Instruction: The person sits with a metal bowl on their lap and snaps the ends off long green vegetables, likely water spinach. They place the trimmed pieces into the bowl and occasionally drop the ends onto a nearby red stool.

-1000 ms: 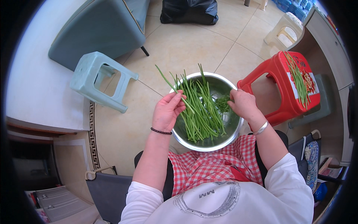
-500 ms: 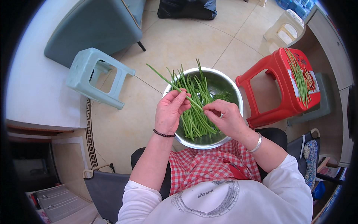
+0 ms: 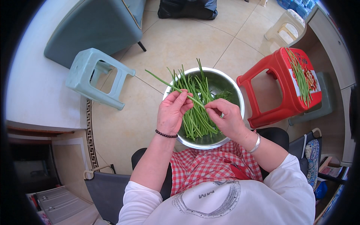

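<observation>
A single long green garlic scape [image 3: 160,80] slants between my hands over a round metal basin [image 3: 242,103]. My left hand [image 3: 170,112], with a dark bead bracelet at its wrist, pinches the scape along its middle. The thumb and forefinger of my right hand [image 3: 229,117] close on its lower right end; a silver bangle circles that wrist. Beneath both hands, a loose bundle of garlic scapes [image 3: 198,122] lies in the basin, several tips sticking out past the far rim. A few small green scraps [image 3: 224,95] sit at the basin's right side.
A red stool [image 3: 258,101] at the right carries another bunch of garlic scapes [image 3: 300,77]. To the left stands a pale blue stool [image 3: 80,73], with a blue-grey sofa [image 3: 93,30] behind it. A black bag [image 3: 187,9] lies at the far side. A checked apron [image 3: 206,168] covers my lap.
The held scape's far tip has dipped slightly and shifted left. Both hands keep their pinch, with only a very slight shift to the right.
</observation>
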Available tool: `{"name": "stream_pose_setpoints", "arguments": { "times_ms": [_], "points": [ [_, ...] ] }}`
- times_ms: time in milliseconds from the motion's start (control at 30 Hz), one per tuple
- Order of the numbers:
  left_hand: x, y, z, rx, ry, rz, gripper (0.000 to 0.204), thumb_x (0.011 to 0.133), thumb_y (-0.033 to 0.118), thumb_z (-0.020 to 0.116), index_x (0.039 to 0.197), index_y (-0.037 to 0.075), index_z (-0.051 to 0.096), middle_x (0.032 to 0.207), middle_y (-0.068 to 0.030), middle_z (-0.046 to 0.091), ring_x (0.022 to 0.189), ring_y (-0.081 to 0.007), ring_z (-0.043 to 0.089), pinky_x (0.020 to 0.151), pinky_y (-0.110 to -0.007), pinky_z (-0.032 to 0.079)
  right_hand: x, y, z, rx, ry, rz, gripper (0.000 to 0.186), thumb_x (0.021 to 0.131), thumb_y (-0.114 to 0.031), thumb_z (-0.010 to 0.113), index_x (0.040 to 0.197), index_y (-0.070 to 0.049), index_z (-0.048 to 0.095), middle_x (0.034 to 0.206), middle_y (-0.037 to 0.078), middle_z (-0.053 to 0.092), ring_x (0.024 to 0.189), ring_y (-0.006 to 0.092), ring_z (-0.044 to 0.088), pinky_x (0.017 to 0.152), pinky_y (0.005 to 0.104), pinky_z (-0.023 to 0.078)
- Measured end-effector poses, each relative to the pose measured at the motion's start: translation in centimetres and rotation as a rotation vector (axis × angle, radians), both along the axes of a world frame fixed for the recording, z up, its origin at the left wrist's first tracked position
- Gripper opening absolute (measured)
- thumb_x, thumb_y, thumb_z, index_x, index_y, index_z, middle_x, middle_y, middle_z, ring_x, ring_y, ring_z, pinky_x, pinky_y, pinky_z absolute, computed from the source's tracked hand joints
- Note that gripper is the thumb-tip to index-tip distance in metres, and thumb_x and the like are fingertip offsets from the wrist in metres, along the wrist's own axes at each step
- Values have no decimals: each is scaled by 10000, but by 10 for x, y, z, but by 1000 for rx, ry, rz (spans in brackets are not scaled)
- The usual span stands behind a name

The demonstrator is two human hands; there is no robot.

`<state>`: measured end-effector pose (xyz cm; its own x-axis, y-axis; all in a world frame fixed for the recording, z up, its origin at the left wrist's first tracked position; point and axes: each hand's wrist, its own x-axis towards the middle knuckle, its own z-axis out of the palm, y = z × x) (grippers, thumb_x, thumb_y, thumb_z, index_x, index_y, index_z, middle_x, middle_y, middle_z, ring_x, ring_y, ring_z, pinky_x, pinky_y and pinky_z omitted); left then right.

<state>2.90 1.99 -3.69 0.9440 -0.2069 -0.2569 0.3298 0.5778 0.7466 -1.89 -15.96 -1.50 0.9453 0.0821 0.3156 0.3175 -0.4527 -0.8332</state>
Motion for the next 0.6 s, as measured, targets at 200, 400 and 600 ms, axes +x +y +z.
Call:
{"name": "stream_pose_setpoints", "arguments": {
  "times_ms": [200, 400, 600],
  "points": [
    [-3, -1, -3, -24, 3, -89, 145, 915, 123, 569, 1008, 19, 610, 902, -71, 649, 764, -119, 628, 699, -240, 542, 1, 2, 1, 4, -60, 14, 92, 740, 1, 641, 824, -18, 610, 733, 98, 600, 611, 208, 615, 543, 290, 491],
    [0, 7, 5, 0, 38, -235, 204, 932, 134, 541, 1083, 6, 590, 903, -64, 649, 774, -128, 629, 726, -261, 542, 7, -7, 10, -120, -167, 92, 110, 724, 21, 642, 807, -29, 589, 698, 85, 576, 600, 196, 610, 537, 284, 489],
    [-2, 6, 11, 63, 18, -339, 238, 930, 137, 543, 1116, -9, 576, 911, -53, 639, 793, -120, 621, 745, -256, 538, 18, -16, 11, -111, -233, 29, 120, 714, 29, 644, 800, -33, 586, 700, 85, 578, 599, 199, 609, 534, 287, 489]
  ]
}}
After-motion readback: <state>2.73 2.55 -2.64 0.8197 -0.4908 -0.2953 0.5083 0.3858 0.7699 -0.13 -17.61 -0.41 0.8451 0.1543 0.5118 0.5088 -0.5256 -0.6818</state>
